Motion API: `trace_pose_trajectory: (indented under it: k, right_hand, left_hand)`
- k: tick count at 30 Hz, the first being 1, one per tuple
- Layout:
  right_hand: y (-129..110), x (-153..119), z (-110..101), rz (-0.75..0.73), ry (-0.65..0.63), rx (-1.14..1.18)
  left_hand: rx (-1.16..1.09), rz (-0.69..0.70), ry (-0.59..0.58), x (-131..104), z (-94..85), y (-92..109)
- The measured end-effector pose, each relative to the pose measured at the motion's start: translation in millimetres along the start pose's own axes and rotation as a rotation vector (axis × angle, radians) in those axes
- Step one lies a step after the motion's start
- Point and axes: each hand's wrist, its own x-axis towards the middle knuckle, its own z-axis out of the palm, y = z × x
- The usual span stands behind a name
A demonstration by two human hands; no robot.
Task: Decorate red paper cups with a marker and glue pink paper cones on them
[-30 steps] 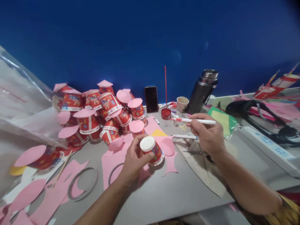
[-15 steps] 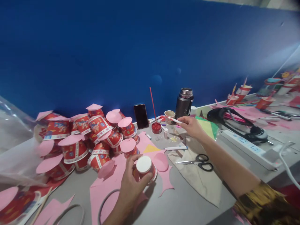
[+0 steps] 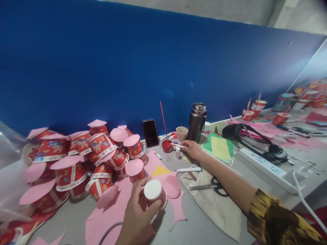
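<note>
My left hand (image 3: 138, 211) is closed around an upside-down red paper cup (image 3: 152, 190), its white base facing up, low over the pink sheet and grey table. Farther off, my right hand (image 3: 195, 150) grips a slim white pen-like stick (image 3: 178, 145) with a reddish tip. That tip is at the rim of a small red pot (image 3: 167, 147), in which a long thin red stick stands upright; whether the tip touches the red contents I cannot tell. Beside the pot stands a small white bottle (image 3: 178, 153). A pink paper circle (image 3: 171, 186) lies just right of the cup.
Red cups topped with pink paper discs (image 3: 71, 173) are heaped on the left. A phone (image 3: 150, 133) leans on the blue wall. An open thermos (image 3: 197, 123), paper cup (image 3: 182, 134), scissors (image 3: 204, 186), white marker (image 3: 189, 169), cloth (image 3: 212, 207) and power strip (image 3: 265, 166) lie around.
My right hand has moved left and toward the red pot, bringing the white stick's tip to its rim. My left hand still holds the cup. The camera view has shifted slightly.
</note>
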Motion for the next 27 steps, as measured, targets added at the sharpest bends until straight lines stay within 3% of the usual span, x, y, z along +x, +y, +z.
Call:
trace_pose_trajectory:
  k: [4, 8, 12, 18, 20, 23, 27]
  right_hand:
    - [3, -2, 2, -0.002, -0.035, -0.069]
    - [2, -3, 3, 0.043, -0.015, -0.129]
    - [0, -3, 0, 0.033, 0.014, -0.180]
    - [-28, -23, -18, -0.008, 0.152, -0.329]
    - [-46, -39, -21, -0.053, 0.095, -0.362]
    - [-73, -66, -17, -0.149, -0.096, -0.380]
    - [-91, -88, -3, -0.239, -0.319, -0.577]
  left_hand:
    - [0.065, -0.005, 0.012, -4, 3.2, 13]
    - [0.128, -0.081, -0.054, -7, 3.5, 32]
    - [0.146, -0.093, -0.081, -8, 5.0, 37]
    - [0.098, -0.122, -0.018, -9, 10.3, 45]
    - [0.064, -0.121, -0.025, -11, 8.8, 46]
    - [0.004, -0.041, -0.026, -13, 3.3, 43]
    - [-0.151, -0.008, 0.047, -12, -1.6, 38]
